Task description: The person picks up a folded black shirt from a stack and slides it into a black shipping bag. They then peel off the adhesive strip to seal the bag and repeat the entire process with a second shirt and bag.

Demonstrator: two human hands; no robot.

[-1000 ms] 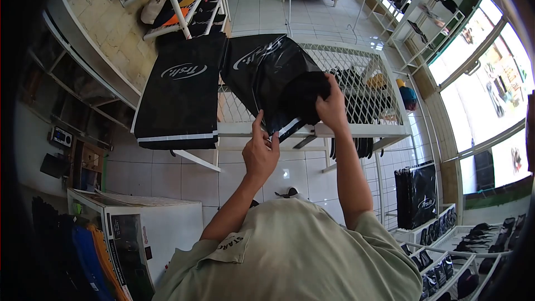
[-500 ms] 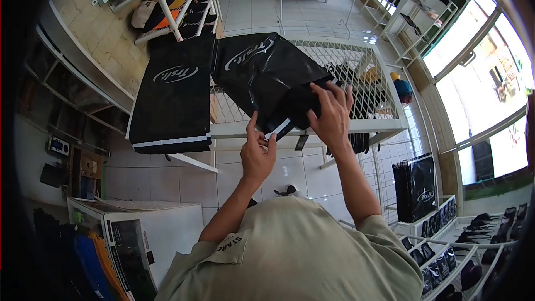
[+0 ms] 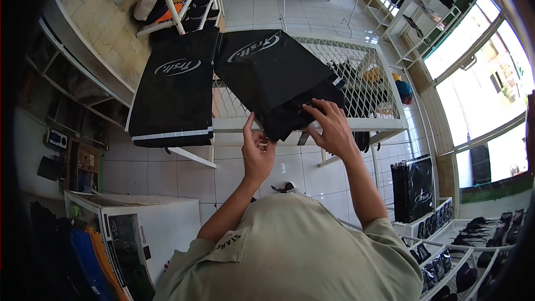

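A black plastic mailing bag point(image 3: 273, 69) with a white logo lies slanted on the white mesh table point(image 3: 234, 125), its open end toward me. Dark, creased material point(image 3: 298, 112), perhaps folded cloth or the bag's flap, shows at that end. My left hand point(image 3: 257, 153) is at the near left corner, index finger stretched along the edge and thumb against the dark material. My right hand point(image 3: 332, 128) grips the dark material's near right part, fingers on top and thumb by the edge. A stack of similar black bags point(image 3: 173, 86) with white edge strips lies at the left.
Caps fill a rack point(image 3: 178, 8) at the back left. A white cabinet point(image 3: 167, 234) stands at lower left. On the right are more packed black bags point(image 3: 412, 189) and white wire shelves point(image 3: 473, 245) with small goods. Dark items sit beneath the table's mesh.
The bag's raised, bulging mouth has come down flatter. The white strip between my hands is out of sight, and a pale bit shows at the right edge. My right hand has moved down.
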